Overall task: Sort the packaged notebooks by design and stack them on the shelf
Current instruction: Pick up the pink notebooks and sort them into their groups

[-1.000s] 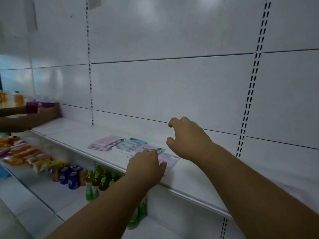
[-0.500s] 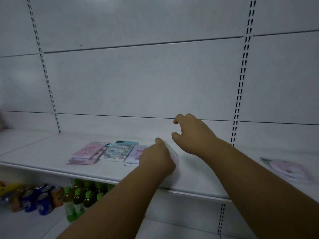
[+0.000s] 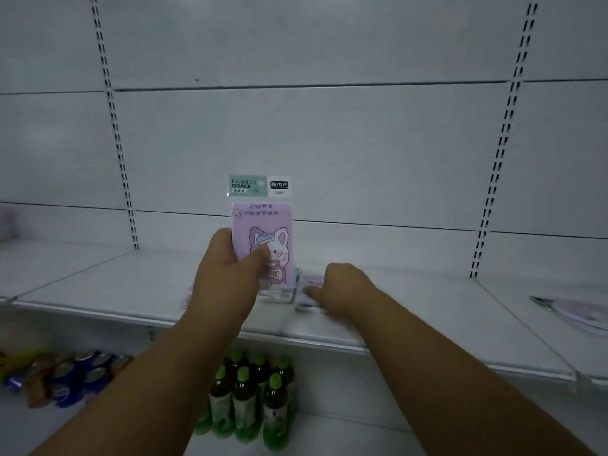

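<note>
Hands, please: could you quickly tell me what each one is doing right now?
Left hand: grips the purple packaged notebook, held upright.
Right hand: rests on a notebook lying on the shelf; grip cannot be told.

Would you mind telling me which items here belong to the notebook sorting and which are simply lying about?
Part of the job:
- purple packaged notebook, held upright by the left hand
- notebooks lying on the shelf, under the right hand
- shelf

Just lying about:
- green-capped bottles on the lower shelf
- cans lower left
- pink packet far right; contents unclear
</note>
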Motion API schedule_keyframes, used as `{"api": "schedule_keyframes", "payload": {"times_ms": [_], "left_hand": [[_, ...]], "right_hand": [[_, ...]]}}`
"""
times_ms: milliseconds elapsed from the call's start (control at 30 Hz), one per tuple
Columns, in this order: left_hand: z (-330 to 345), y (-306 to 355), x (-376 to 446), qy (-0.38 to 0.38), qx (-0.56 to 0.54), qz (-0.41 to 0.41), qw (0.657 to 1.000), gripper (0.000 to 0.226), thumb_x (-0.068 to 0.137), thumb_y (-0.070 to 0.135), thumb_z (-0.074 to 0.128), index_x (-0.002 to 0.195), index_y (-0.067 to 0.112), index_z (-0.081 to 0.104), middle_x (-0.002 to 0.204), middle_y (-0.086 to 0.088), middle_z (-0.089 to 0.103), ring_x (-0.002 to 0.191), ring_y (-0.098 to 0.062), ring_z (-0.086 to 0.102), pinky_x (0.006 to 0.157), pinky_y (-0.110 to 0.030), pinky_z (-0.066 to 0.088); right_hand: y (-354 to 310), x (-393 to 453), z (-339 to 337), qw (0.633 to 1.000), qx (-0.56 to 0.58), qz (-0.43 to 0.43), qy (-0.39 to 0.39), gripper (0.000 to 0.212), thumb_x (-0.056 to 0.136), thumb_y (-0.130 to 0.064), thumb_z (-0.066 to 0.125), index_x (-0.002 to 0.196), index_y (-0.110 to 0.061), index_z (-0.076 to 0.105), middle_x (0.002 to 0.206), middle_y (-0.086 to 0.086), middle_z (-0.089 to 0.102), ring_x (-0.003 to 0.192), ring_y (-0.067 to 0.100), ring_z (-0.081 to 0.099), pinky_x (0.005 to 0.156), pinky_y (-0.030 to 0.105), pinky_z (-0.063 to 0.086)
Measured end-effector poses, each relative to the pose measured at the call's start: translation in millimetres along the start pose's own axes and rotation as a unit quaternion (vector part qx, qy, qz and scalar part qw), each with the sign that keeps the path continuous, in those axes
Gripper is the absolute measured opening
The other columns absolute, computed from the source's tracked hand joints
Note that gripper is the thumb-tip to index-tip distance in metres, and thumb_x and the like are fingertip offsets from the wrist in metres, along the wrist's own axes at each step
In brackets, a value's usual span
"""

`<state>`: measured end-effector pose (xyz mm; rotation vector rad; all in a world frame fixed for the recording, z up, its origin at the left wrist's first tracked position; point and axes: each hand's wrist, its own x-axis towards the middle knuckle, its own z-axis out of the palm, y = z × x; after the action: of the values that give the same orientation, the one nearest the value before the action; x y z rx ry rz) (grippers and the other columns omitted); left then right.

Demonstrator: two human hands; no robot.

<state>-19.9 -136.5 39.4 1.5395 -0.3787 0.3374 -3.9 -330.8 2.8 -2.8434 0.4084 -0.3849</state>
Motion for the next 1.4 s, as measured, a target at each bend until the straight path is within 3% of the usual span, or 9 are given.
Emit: {"api": "schedule_keyframes", "payload": {"times_ms": [133,300,400,500,567,667,833,1133,1400], "left_hand": [[-19,2,-7,-0.024,-0.008,0.016,1.000,0.012,0.090,0.019,0.062,0.097,0.029,0.059,0.092,0.005,0.072,0.075,-0.012,0.071,0.064,-0.033,0.059],[-30,0,-12,-0.041,-0.033,0.029,0.998,0.012,0.091,0.015,0.061,0.097,0.025,0.060,0.086,0.006,0.073,0.069,-0.011,0.071,0.052,-0.019,0.054],[-29,-1,-14,-0.046,-0.043,0.035,0.997,0.013,0.091,0.017,0.061,0.096,0.029,0.060,0.085,0.007,0.073,0.069,-0.011,0.071,0.052,-0.019,0.054],[-22,-4,-14,-0.051,-0.055,0.027,0.997,0.014,0.091,0.017,0.061,0.096,0.030,0.059,0.090,0.005,0.072,0.074,-0.015,0.071,0.059,-0.029,0.058],[-10,-5,-17,-0.059,-0.068,0.013,0.996,0.015,0.092,0.016,0.059,0.097,0.030,0.060,0.094,0.003,0.072,0.081,-0.020,0.071,0.067,-0.039,0.060],[14,-5,-26,-0.076,-0.084,0.007,0.994,0.017,0.091,0.018,0.056,0.095,0.034,0.061,0.092,0.010,0.073,0.084,-0.019,0.071,0.072,-0.042,0.058],[76,2,-48,-0.116,-0.103,0.015,0.988,0.019,0.092,0.021,0.054,0.094,0.039,0.059,0.089,0.021,0.071,0.076,-0.002,0.069,0.061,-0.024,0.053],[256,36,-122,-0.196,-0.172,-0.015,0.965,0.020,0.093,0.017,0.050,0.096,0.033,0.062,0.087,0.019,0.073,0.076,-0.005,0.071,0.055,-0.017,0.055],[364,45,-163,-0.184,-0.160,-0.036,0.969,0.019,0.093,0.015,0.051,0.096,0.029,0.062,0.083,0.019,0.073,0.071,-0.002,0.070,0.049,-0.010,0.048]], "right_hand": [[-16,11,12,0.995,-0.051,0.078,-0.037,0.052,0.081,-0.056,0.045,0.111,-0.016,0.060,0.118,0.013,0.061,0.107,0.033,0.053,0.087,0.036,0.040],[-30,18,3,0.989,0.006,0.141,-0.052,0.036,0.076,-0.040,0.061,0.103,-0.015,0.058,0.114,0.009,0.060,0.103,0.028,0.055,0.076,0.029,0.041],[-35,14,-3,0.979,0.123,0.161,-0.011,0.010,0.086,-0.021,0.059,0.092,-0.012,0.057,0.100,0.006,0.055,0.111,0.024,0.052,0.089,0.029,0.041],[-24,6,-8,0.950,0.283,0.125,0.035,0.030,0.085,-0.002,0.054,0.058,-0.012,0.043,0.062,0.003,0.044,0.064,0.017,0.052,0.057,0.023,0.039],[-13,-13,-19,0.913,0.384,0.117,0.081,0.019,0.082,-0.001,0.054,0.063,-0.006,0.056,0.062,0.009,0.056,0.057,0.019,0.052,0.055,0.024,0.041],[10,-38,-44,0.869,0.469,0.103,0.119,0.008,0.077,-0.001,0.060,0.081,-0.005,0.066,0.083,0.020,0.070,0.071,0.026,0.062,0.065,0.037,0.049],[81,-76,-84,0.854,0.481,0.100,0.172,0.013,0.076,0.001,0.067,0.084,-0.009,0.067,0.084,0.016,0.073,0.084,0.039,0.068,0.084,0.055,0.053],[269,-146,-149,0.884,0.366,0.141,0.254,0.009,0.080,-0.014,0.074,0.087,-0.017,0.070,0.082,0.001,0.074,0.070,0.013,0.070,0.054,0.019,0.048],[390,-133,-182,0.881,0.363,0.196,0.230,0.012,0.074,-0.005,0.078,0.071,-0.013,0.070,0.078,0.012,0.073,0.063,0.021,0.069,0.063,0.036,0.061]]}}
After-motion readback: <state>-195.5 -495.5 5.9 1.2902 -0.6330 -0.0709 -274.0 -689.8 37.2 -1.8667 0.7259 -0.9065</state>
